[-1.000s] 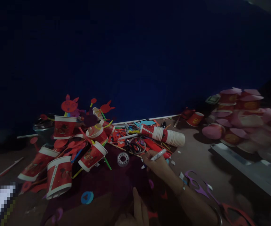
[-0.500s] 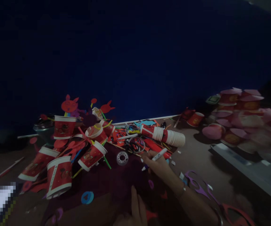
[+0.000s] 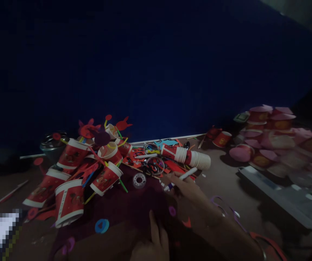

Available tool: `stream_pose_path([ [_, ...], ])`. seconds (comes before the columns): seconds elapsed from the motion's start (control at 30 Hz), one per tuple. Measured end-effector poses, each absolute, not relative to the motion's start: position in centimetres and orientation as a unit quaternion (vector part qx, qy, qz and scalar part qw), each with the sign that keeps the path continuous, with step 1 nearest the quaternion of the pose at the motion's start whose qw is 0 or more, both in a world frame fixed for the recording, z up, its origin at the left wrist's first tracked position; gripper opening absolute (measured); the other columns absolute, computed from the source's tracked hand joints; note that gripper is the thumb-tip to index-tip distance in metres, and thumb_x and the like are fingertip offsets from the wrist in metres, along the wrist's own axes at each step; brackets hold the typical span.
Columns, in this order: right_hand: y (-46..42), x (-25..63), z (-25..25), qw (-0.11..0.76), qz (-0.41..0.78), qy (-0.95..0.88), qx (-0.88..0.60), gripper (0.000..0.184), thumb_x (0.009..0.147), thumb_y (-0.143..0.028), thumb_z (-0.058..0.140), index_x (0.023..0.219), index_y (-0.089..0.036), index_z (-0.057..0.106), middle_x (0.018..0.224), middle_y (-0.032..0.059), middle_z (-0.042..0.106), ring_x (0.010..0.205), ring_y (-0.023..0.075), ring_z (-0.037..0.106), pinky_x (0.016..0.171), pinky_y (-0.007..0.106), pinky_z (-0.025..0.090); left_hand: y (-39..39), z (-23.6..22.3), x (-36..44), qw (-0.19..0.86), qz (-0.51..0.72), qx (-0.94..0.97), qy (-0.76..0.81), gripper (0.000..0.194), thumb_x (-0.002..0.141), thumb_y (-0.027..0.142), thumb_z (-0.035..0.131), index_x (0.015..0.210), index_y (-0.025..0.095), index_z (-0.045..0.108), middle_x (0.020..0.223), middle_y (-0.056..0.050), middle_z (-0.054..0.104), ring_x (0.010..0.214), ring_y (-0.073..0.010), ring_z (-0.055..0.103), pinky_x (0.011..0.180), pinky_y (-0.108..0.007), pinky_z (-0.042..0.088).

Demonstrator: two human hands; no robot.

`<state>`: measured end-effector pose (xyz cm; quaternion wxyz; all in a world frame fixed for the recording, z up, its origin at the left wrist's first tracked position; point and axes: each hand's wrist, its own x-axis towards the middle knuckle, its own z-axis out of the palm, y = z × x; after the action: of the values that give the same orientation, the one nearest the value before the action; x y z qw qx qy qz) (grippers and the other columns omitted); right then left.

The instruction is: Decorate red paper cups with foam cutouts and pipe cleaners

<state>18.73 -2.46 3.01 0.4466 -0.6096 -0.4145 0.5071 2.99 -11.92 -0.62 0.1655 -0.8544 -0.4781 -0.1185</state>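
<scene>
My right hand (image 3: pixel 181 187) is closed around a white marker (image 3: pixel 189 173), its purple end pointing down and left just above the table. At the bottom middle, my left hand (image 3: pixel 154 241) has its fingers stretched forward over a dark purple sheet (image 3: pixel 134 212). It appears to hold nothing. A roll of tape (image 3: pixel 139 180) lies left of the marker's end. Nearby are a blue paper disc (image 3: pixel 102 226) and a small purple paper ring (image 3: pixel 172 211). Purple-handled scissors (image 3: pixel 236 215) lie partly behind my right forearm.
Red paper cups (image 3: pixel 69 203) with straws and paper cutouts pile up at left. Nested cups (image 3: pixel 185 156) lie on their side beyond my right hand, beside scattered craft scraps. More cups with pink paper (image 3: pixel 261 137) are stacked at right, behind a grey flat case (image 3: pixel 278 195).
The marker has turned in my right hand, its purple end now showing lower left. An upper cup in the left pile has tilted, and the red rabbit-face cutout above it has dropped.
</scene>
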Motion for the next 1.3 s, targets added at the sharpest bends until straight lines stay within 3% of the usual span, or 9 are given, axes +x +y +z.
stream_pose_path([
  [0.13, -4.3, 19.0, 2.2, 0.387, 0.521, -0.471, -0.597, 0.025, 0.063, -0.037, 0.064, 0.058, -0.022, 0.044, 0.036, -0.0076, 0.051, 0.031, 0.0078, 0.043, 0.034, 0.018, 0.025, -11.8, -1.2, 3.2, 0.166, -0.142, -0.849, -0.482, 0.028, 0.072, 0.038, 0.066, 0.093, 0.020, 0.071, 0.106, -0.017, 0.065, 0.030, -0.0118, 0.054, 0.030, -0.022, 0.044],
  [0.27, -5.8, 19.0, 0.5, 0.394, 0.479, -0.494, -0.609, 0.025, 0.064, -0.036, 0.058, 0.056, -0.022, 0.039, 0.035, -0.0082, 0.049, 0.035, 0.0097, 0.049, 0.037, 0.018, 0.030, -11.8, -2.1, 3.5, 0.170, -0.156, -0.842, -0.488, 0.029, 0.068, 0.041, 0.069, 0.089, 0.020, 0.071, 0.105, -0.017, 0.066, 0.030, -0.0113, 0.053, 0.031, -0.022, 0.045],
  [0.47, -6.3, 18.9, -0.6, 0.372, 0.387, -0.563, -0.629, 0.022, 0.066, -0.030, 0.052, 0.052, -0.022, 0.038, 0.036, -0.0074, 0.045, 0.035, 0.0082, 0.042, 0.038, 0.019, 0.028, -11.8, -3.0, 3.5, 0.168, -0.160, -0.843, -0.486, 0.027, 0.071, 0.041, 0.066, 0.087, 0.021, 0.071, 0.106, -0.018, 0.065, 0.030, -0.0107, 0.053, 0.030, -0.021, 0.043],
  [0.83, -6.5, 18.8, 0.1, 0.328, 0.353, -0.599, -0.640, 0.019, 0.066, -0.024, 0.050, 0.051, -0.023, 0.038, 0.039, -0.0045, 0.050, 0.039, 0.0099, 0.043, 0.040, 0.020, 0.031, -11.9, -3.1, 3.6, 0.154, -0.153, -0.839, -0.498, 0.023, 0.074, 0.036, 0.064, 0.088, 0.019, 0.070, 0.109, -0.021, 0.064, 0.032, -0.0093, 0.054, 0.032, -0.019, 0.044],
  [1.3, -6.2, 19.1, -1.0, 0.377, 0.352, -0.581, -0.630, 0.024, 0.075, -0.030, 0.052, 0.055, -0.023, 0.039, 0.042, -0.0032, 0.054, 0.043, 0.0127, 0.050, 0.044, 0.023, 0.035, -11.9, -2.7, 3.4, 0.159, -0.144, -0.844, -0.492, 0.026, 0.080, 0.035, 0.056, 0.094, 0.018, 0.070, 0.108, -0.021, 0.063, 0.032, -0.0098, 0.054, 0.033, -0.021, 0.044],
])
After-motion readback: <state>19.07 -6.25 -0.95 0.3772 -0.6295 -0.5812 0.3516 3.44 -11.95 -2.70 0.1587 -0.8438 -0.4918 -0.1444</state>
